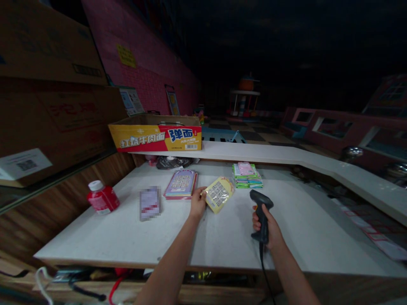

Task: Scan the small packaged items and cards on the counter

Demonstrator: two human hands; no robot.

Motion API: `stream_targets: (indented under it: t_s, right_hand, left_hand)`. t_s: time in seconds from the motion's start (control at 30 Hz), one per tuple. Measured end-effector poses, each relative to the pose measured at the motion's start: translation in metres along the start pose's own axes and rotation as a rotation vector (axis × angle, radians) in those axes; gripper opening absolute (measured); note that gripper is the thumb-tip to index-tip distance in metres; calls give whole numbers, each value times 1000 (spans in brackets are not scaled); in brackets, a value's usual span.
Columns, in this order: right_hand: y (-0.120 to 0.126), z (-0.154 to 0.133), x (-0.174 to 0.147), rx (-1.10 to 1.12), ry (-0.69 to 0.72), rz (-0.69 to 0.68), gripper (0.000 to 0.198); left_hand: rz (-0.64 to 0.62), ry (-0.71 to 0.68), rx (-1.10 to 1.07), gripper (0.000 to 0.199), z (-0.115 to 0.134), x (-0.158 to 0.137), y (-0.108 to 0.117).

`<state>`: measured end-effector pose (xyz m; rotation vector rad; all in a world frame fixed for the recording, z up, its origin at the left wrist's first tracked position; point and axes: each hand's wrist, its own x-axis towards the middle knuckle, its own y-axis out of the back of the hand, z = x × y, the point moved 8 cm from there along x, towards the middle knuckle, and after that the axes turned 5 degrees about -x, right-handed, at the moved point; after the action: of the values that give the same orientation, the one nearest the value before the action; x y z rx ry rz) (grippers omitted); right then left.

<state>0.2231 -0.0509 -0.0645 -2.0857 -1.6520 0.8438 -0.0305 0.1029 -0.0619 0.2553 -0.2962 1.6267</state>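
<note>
On the white surface [127, 237], my left hand [197, 203] is pinching the near-left corner of one yellow card pack [218, 193], its long axis slanting away rightward. My right hand [269, 231], its grip wrapping one black scanner [261, 212], is aiming it leftward at the pack.

A blurred card [149, 203] lies at ten o'clock from the left hand [197, 203]; the scanner [261, 215] cable leaves at six o'clock past the bottom edge
</note>
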Motion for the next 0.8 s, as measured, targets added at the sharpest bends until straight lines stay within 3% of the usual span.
stream_targets:
  t_s: [0.1,0.23,0.47,0.6,0.8]
  right_hand:
    - [7,0,4,95,2,-16,40]
    - [9,1,5,151,-2,-27,39]
    - [6,0,5,179,-20,-22,36]
    - [6,2,4,212,-32,-18,36]
    - [9,-2,4,163,8,-28,36]
  left_hand:
    - [-15,-13,108,33,6,-1,0]
    - [5,-150,425,28,30,-9,-3]
    - [-207,-373,823,29,71,-37,-41]
    - [-378,-280,850,45,60,-46,-45]
    - [-654,-265,658,44,46,-61,-45]
